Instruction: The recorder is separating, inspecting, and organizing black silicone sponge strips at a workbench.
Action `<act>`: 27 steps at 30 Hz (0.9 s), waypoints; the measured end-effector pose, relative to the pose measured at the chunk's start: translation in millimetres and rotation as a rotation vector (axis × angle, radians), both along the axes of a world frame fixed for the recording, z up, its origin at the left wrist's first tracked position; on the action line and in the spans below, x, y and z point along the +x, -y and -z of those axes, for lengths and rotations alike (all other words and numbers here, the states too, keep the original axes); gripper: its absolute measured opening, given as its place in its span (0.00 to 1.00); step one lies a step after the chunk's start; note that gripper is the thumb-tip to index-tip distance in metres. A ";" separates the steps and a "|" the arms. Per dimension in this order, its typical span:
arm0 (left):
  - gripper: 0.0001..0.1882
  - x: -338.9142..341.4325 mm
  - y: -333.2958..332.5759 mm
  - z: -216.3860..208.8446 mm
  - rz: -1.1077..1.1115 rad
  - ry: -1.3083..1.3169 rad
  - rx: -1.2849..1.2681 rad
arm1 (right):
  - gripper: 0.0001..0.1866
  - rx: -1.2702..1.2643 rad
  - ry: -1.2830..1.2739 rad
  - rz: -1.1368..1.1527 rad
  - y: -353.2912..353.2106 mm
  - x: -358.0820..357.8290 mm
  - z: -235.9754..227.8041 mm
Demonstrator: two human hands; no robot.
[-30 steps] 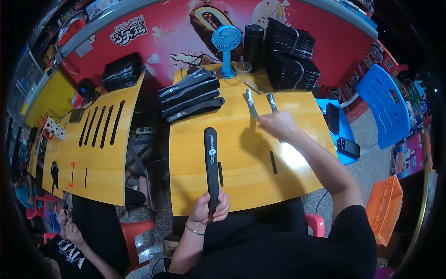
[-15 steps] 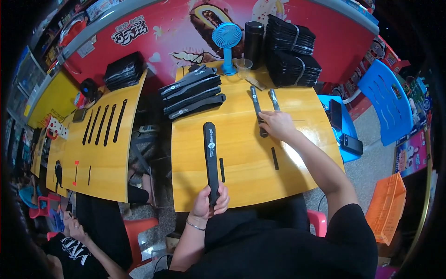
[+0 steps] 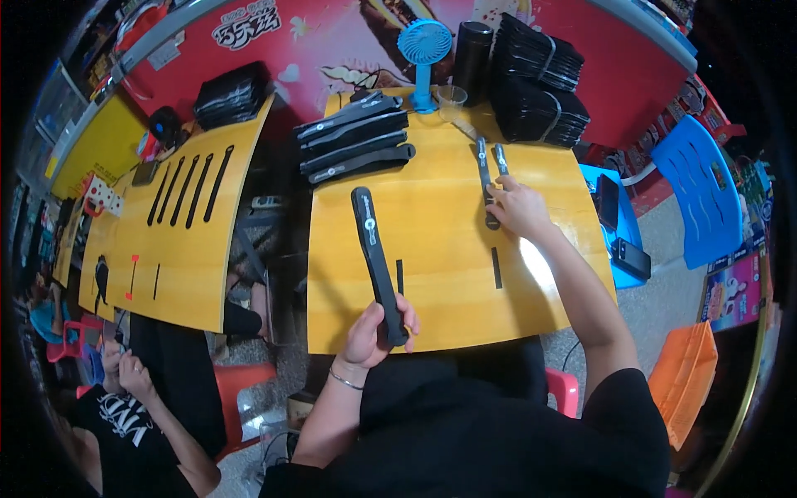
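Observation:
My left hand [image 3: 365, 334] is wrapped round the lower end of a black strap [image 3: 374, 249] with a white label. The strap stands tilted above the near edge of the table; whether it is one or several layers I cannot tell. Farther right, my right hand [image 3: 525, 211] rests on the table with its fingertips gripping the lower part of a flat black strap [image 3: 484, 170]. A second labelled strap [image 3: 501, 156] lies just right of that one, its lower part hidden by my hand. Two thin black strips [image 3: 497, 267] mark the tabletop nearer to me.
Stacked black straps [image 3: 353, 141] lie at the table's back left. A blue fan [image 3: 424, 50], a clear cup [image 3: 451, 101], a black bottle [image 3: 472, 58] and banded black packs [image 3: 540, 112] stand behind. Left, another person's hands [image 3: 129, 369] are near a second table [image 3: 199, 266].
The strap in my left hand has tipped, its top leaning left. My right hand has slid its strap closer to the strap on its right. The whole view has shifted slightly.

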State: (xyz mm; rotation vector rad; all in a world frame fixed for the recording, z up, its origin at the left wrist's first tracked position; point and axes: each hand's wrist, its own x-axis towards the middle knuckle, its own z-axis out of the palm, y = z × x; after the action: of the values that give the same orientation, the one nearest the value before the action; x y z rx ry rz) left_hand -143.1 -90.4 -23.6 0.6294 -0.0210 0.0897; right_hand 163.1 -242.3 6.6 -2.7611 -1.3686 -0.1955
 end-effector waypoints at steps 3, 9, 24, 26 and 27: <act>0.18 0.3 -0.2 -1.8 0.063 0.043 -0.059 | 0.18 0.020 -0.027 -0.002 3.9 1.4 -3.9; 0.17 1.3 3.3 2.9 0.109 0.056 -0.087 | 0.16 0.219 -0.004 -0.039 14.0 -5.1 -22.0; 0.20 6.3 30.7 -6.1 -0.155 -0.050 0.028 | 0.16 0.584 -0.657 -0.118 40.1 -197.6 -54.1; 0.19 8.0 33.4 -6.5 -0.226 -0.042 0.070 | 0.17 0.559 -0.680 -0.079 38.4 -207.5 -44.4; 0.19 8.4 34.4 -6.6 -0.225 -0.044 0.070 | 0.19 0.600 -0.730 -0.105 36.9 -211.9 -38.5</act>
State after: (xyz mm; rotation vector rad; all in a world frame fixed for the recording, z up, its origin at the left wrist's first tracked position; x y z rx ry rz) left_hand -134.8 -124.8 -16.9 0.7024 0.0894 0.2932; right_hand -48.8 -279.2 45.1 -1.9536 -1.0215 0.3264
